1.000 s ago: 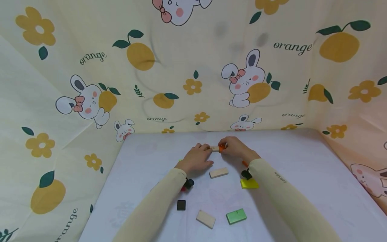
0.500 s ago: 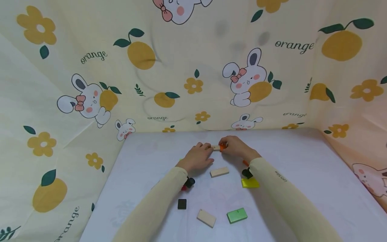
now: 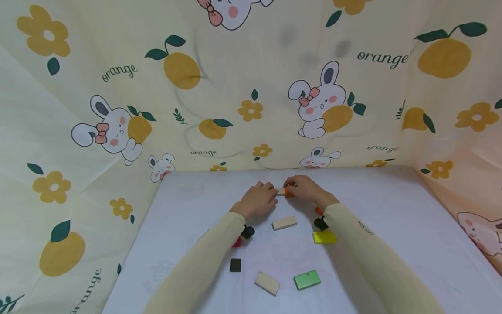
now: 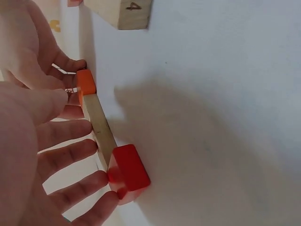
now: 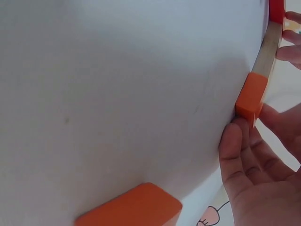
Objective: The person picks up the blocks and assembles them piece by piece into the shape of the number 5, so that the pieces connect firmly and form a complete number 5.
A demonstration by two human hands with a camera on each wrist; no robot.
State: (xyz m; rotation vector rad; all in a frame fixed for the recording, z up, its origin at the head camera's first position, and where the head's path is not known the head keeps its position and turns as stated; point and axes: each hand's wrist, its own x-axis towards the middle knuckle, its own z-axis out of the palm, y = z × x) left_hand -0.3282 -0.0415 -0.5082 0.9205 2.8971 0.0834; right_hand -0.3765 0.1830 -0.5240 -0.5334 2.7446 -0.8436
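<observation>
1. While your left hand [image 3: 256, 201] reaches to the far side of the wooden block [image 4: 102, 126], its fingers are spread apart and nearly straight, touching rather than gripping.
2. You have two of those fingertips against the wooden block and two more against the red block [image 4: 129, 170] at its left end.
3. Your right hand [image 3: 309, 189] has its fingers bent around the right end of the orange block [image 5: 252, 93], tips on its end and side; how firmly they press, you cannot tell from these views.
4. Red, wooden and orange, the three blocks lie end to end, each touching the next, on the far part of the white table [image 3: 380, 209], short of the printed cloth [image 3: 235, 96].
5. Nearer to you, a pale block [image 3: 284, 223] lies between your arms, and a second orange piece [image 3: 319, 211] shows beside your right sleeve [image 3: 376, 257].
6. By that same sleeve you have a yellow block [image 3: 324, 237]; by your left sleeve [image 3: 196, 266], a second red piece [image 3: 236, 242], partly covered, and a black block [image 3: 235, 264].
7. Closest to you lie a light wooden tile [image 3: 267, 283] and, to its right, a green block [image 3: 307, 280].
</observation>
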